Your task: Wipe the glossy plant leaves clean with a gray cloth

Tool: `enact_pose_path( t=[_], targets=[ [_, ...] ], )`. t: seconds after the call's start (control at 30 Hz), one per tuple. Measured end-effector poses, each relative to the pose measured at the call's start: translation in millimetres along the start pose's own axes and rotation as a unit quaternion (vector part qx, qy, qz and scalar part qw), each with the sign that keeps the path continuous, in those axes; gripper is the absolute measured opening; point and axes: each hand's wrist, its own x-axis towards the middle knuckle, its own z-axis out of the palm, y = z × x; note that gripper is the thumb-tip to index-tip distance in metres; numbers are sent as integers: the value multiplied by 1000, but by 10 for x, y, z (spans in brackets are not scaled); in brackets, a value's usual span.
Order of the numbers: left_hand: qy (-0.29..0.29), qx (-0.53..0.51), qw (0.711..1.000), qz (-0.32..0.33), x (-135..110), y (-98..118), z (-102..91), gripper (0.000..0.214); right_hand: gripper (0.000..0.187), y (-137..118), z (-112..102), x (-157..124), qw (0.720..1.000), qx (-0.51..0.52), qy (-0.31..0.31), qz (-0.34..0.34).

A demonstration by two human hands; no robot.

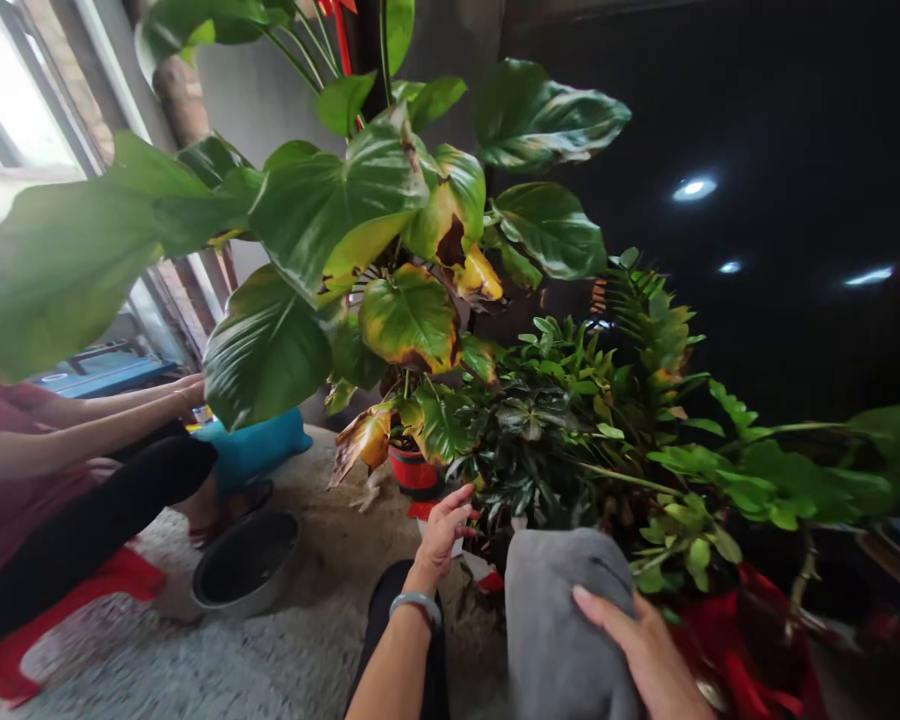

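Dark wall [780, 330] behind — grey cloth [559, 620] in right hand [649, 645], thumb atop.

On our right we see a dark wall [795, 110] with 3 bright spots of light [694, 188]; on our left, daylight fills a window [26, 95] above a red stool [124, 582] on rough grey floor [165, 665].

Most fingers of the right hand [656, 645] are hidden behind the grey cloth [562, 610], whose lower end the bottom edge cuts. The seated person [112, 500] is cut by the left edge; what the basin [276, 590] contains is too dark to tell.
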Motion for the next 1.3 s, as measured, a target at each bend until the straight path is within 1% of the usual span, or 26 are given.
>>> enact_pose_path(
  t=[0.07,0.1,0.17,0.2,0.23,0.27,0.3,0.33,0.37,0.4,0.47,0.5,0.53,0.57,0.63,0.7,0.8,0.9,0.97,1.07,1.13,1.2,1.27,1.3],
  targets=[
    [1,3,1000,7,9,-23,21,46,44,-263,-62,-28,998,36,50,-31],
    [3,3,1000,9,13,-29,31,47,45,-431,-72,-14,992,66,84,-64],
    [9,1,1000,10,19,-32,45,47,44,-770,-52,67,969,143,141,-146],
    [11,0,1000,8,21,-29,48,46,42,-912,-25,127,955,180,151,-183],
    [14,-1,1000,6,22,-25,49,44,39,-1015,9,193,945,210,148,-203],
    [15,-1,1000,3,22,-19,48,43,36,-1070,47,258,941,231,138,-205],
    [15,-1,1000,0,20,-12,44,42,32,-1069,85,313,945,238,122,-187],
    [14,0,1000,-3,18,-5,38,41,28,-1009,122,353,956,232,99,-153],
    [11,2,1000,-5,15,2,31,41,24,-893,155,372,969,212,71,-106],
    [8,3,1000,-6,12,8,24,42,21,-730,182,370,981,182,37,-56],
    [1,9,1000,-7,10,15,8,42,26,-322,219,306,993,103,-35,38],
    [-1,11,1000,-7,13,16,0,43,30,-113,231,253,994,75,-62,49],
    [-3,11,1000,-7,17,15,-7,43,32,76,239,194,995,47,-69,60],
    [-4,10,1000,-8,24,13,-15,44,34,229,245,134,995,23,-80,56],
    [-1,2,1000,-10,39,10,-30,44,37,400,256,23,996,-4,-80,45],
    [17,-8,1000,-11,40,13,-47,42,40,396,259,-58,997,-11,-77,25],
    [36,-30,999,-5,-24,37,-68,41,36,229,231,-101,994,-18,-98,-42],
    [16,-45,999,0,-184,91,-55,42,29,98,152,-57,984,-47,-117,-125],
    [-1,-54,998,11,-322,139,-8,41,28,62,83,-17,972,-84,-128,-178],
    [-42,-65,997,19,-534,199,122,46,35,17,-7,-7,943,-145,-182,-240],
    [-86,-53,995,3,-671,211,231,55,37,-31,-46,-32,922,-177,-220,-264],
    [-142,-30,989,-24,-809,192,342,64,37,-78,-66,-48,908,-202,-245,-275],
    [-187,-19,981,-49,-948,154,451,69,39,-101,-68,-28,907,-204,-249,-272],
    [-201,-25,977,-60,-1014,134,505,70,41,-99,-64,0,915,-193,-229,-269]
  ],
)
